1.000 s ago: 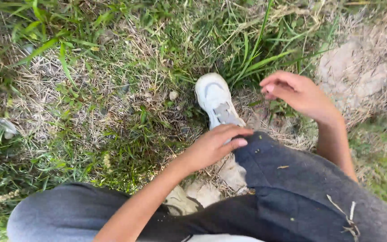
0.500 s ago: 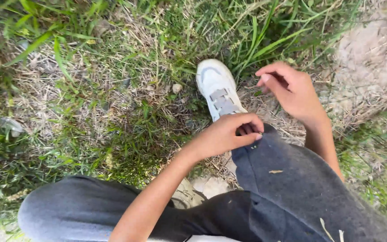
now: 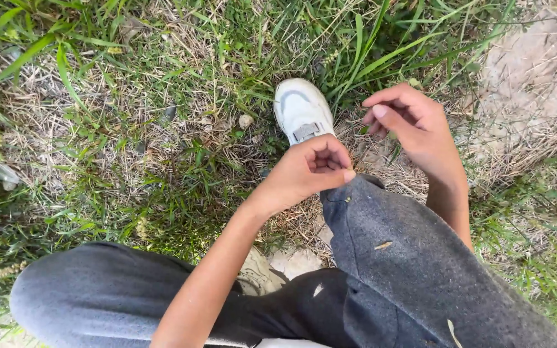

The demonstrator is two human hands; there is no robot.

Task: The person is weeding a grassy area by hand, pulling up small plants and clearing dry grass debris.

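Pinching the hem of my dark grey trouser leg (image 3: 414,258) with my left hand (image 3: 307,171), just above the white sneaker (image 3: 299,109) on the grass (image 3: 130,129); soft, light cloth, best gripped at its edge. My right hand (image 3: 414,125) hovers loosely curled, empty.

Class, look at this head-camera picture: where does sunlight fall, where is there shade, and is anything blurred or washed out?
Head view: sunlight falls on the white shoe, both forearms and the right trouser leg; the bare soil patch at top right looks pale, nearly washed out; the left knee and the grass beside it lie in shade; the left hand and right hand are sharp, with no evident motion blur.
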